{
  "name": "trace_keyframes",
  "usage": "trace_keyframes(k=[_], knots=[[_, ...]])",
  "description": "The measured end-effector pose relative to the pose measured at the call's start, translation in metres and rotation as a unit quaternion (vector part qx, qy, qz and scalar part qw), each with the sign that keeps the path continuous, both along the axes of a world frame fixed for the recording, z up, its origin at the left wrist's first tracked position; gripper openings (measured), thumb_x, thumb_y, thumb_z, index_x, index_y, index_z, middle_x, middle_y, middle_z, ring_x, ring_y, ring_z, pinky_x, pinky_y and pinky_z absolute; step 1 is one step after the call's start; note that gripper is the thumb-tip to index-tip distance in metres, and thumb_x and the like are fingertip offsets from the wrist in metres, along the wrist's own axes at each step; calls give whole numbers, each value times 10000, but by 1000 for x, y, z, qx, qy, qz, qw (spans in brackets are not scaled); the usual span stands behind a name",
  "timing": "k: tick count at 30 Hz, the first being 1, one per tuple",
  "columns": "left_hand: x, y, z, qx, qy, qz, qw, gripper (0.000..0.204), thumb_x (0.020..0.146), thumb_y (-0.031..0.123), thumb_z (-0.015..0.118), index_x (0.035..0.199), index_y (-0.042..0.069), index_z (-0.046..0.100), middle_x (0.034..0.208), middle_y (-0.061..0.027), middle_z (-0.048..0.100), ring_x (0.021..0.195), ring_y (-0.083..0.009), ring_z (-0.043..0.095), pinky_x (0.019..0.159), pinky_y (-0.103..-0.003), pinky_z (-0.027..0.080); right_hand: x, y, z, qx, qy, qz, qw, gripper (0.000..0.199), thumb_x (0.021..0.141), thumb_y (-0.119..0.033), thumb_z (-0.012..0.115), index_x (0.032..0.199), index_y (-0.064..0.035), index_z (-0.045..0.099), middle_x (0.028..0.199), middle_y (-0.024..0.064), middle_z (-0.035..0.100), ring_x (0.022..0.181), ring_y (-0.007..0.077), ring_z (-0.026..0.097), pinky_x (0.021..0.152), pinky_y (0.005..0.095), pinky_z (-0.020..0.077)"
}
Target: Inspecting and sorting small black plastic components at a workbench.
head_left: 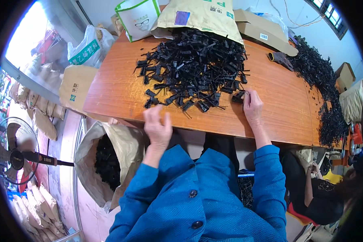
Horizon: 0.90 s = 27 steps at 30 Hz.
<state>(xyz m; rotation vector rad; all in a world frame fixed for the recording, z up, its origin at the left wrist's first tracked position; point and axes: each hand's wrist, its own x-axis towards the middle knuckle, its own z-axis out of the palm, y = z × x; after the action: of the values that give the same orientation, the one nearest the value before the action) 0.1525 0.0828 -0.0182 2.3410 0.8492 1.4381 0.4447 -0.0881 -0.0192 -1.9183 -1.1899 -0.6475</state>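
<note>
A big heap of small black plastic parts lies on the orange-brown wooden table, spilling from a tan paper sack at the far edge. My right hand rests on the table at the heap's right front corner, its fingers touching a black part. My left hand hovers at the table's near edge, fingers loosely curled; whether it holds a part I cannot tell. Blue jacket sleeves cover both forearms.
An open sack with black parts stands on the floor to my left. A second long heap of black parts runs along the table's right side. Cardboard boxes, bags, a floor fan and a seated person surround the table.
</note>
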Motion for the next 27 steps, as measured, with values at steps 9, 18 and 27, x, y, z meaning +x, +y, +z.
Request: trace_keyframes(k=[9,18,27], knots=[[10,49,-7,-38,126,56,990,563,725,159,740,1228,72,504,1006,-146,551,900,-316,577,749,-397,492,-133,47,21,-120,-104,327,932,267,748,-215,708,921,-78,558,657,68,512,545,248,562,478,342,461],[34,63,-13,-106,67,-7,992,324,814,115,647,1123,73,559,910,-146,645,811,-311,635,698,-380,505,-112,110,5,-122,-66,196,971,89,778,-82,587,770,-91,499,639,65,530,571,237,602,491,354,480],[24,67,-23,-208,-48,-85,973,296,855,46,638,1135,5,551,863,-58,630,732,-106,583,652,-245,483,-109,106,6,-101,-12,251,963,209,775,-137,689,936,-70,573,771,100,619,629,284,624,535,370,499]])
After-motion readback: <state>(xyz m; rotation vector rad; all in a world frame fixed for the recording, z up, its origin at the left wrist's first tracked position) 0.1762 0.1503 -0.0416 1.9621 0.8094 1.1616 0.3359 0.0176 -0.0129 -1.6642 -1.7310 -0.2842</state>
